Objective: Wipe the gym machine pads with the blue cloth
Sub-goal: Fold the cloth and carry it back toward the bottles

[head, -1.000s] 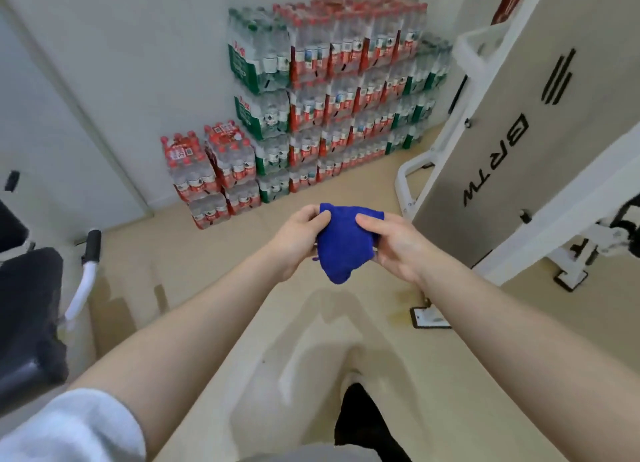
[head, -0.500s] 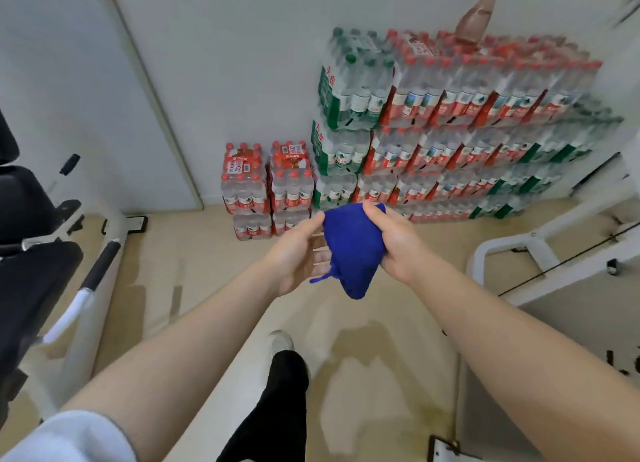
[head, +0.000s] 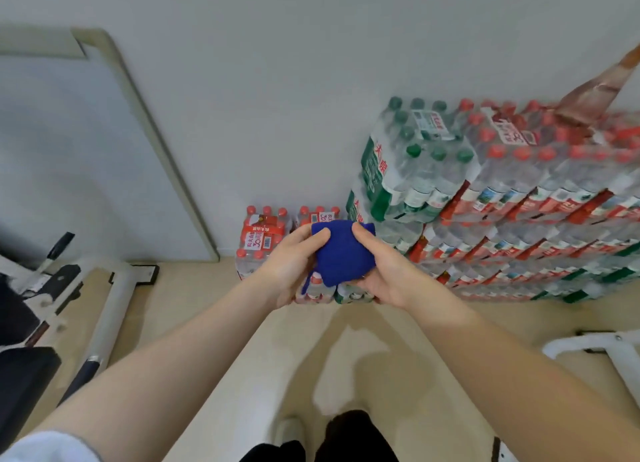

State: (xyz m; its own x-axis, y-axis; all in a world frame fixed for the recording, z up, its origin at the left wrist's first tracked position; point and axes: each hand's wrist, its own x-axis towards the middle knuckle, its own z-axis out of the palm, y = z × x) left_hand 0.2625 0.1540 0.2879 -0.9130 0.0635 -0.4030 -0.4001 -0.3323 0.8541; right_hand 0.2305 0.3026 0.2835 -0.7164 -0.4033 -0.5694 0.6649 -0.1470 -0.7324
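Blue and deeply saturated, the cloth (head: pixel 341 254) is sitting bunched into a soft lump at the centre of the frame, held up in the air between both hands. Its surface is looking matte and fuzzy, like terry or microfibre, with folds rounding its lower edge and a small corner poking up at its upper right. A thin blue strand or loop is dangling from its lower left side, hanging down past the left palm.

The left hand (head: pixel 289 266) is grasping the cloth from the left, its thumb pressing across the upper front of the bundle and its fingers curling behind. The right hand (head: pixel 384 271) is grasping it from the right and below, thumb lying along the upper right edge and fingers wrapping under the bottom. Both grips are clenched on the fabric, and both bare forearms are reaching in from the lower corners of the frame.

Behind the hands, shrink-wrapped packs of bottled water (head: pixel 502 198) are standing stacked against the white wall across the right half of the frame, some with red caps and some with green; a lower pair of red-capped packs (head: pixel 265 233) is sitting just left of the cloth. At the left edge, a black gym machine pad (head: pixel 20 382) and a white machine frame (head: pixel 110 309) are showing above the beige floor (head: pixel 346 351).
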